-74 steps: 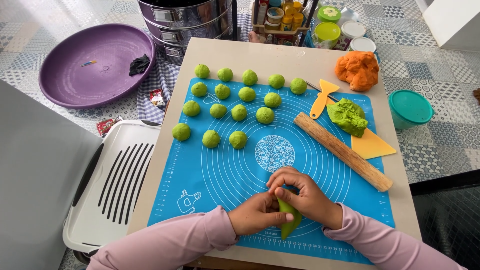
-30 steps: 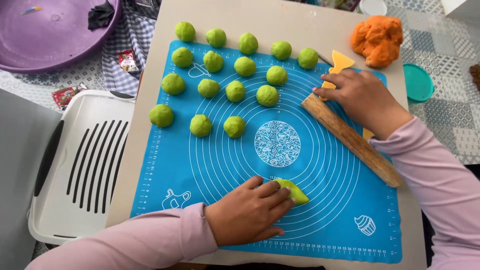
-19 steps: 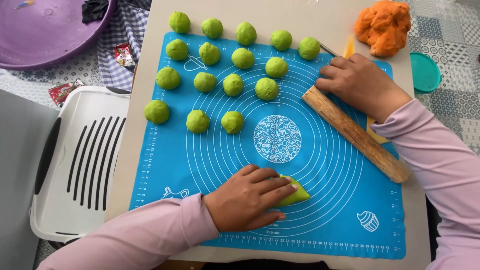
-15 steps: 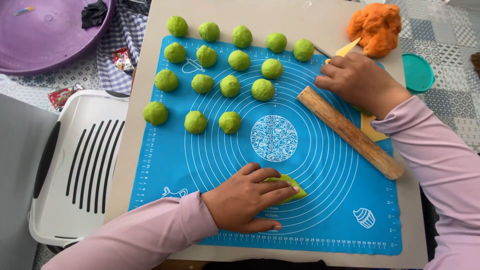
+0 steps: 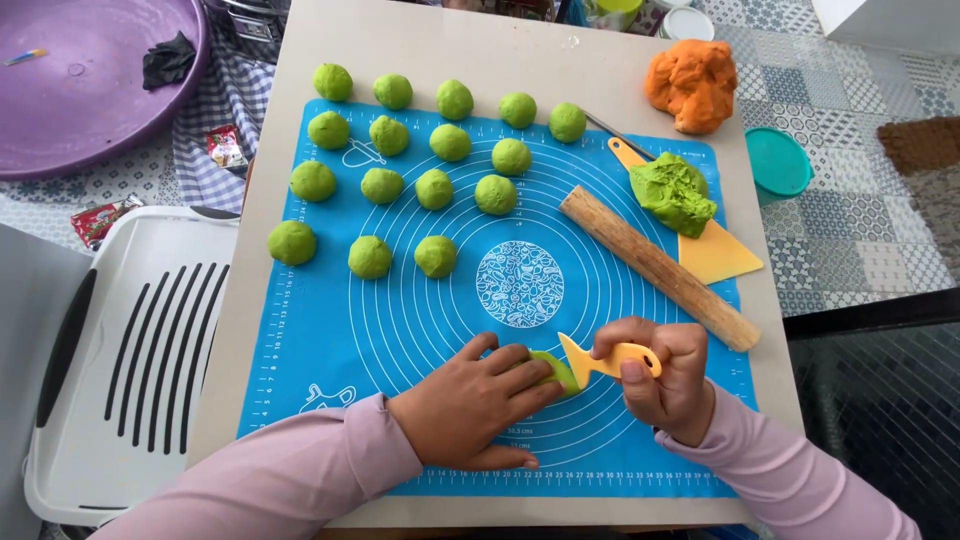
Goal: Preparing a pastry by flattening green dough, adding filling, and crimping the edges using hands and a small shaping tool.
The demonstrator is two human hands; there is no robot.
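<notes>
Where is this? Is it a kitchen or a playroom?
Most likely a home kitchen or dining spot set up for baking: a blue silicone pastry mat on a board, rows of green dough balls, a wooden rolling pin, and a purple basin on the tiled floor.

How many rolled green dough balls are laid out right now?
14. Top row of five, from to; second row of four, from to; third row of three plus one, ending at; bottom row of three, starting at. None look hidden.
</notes>
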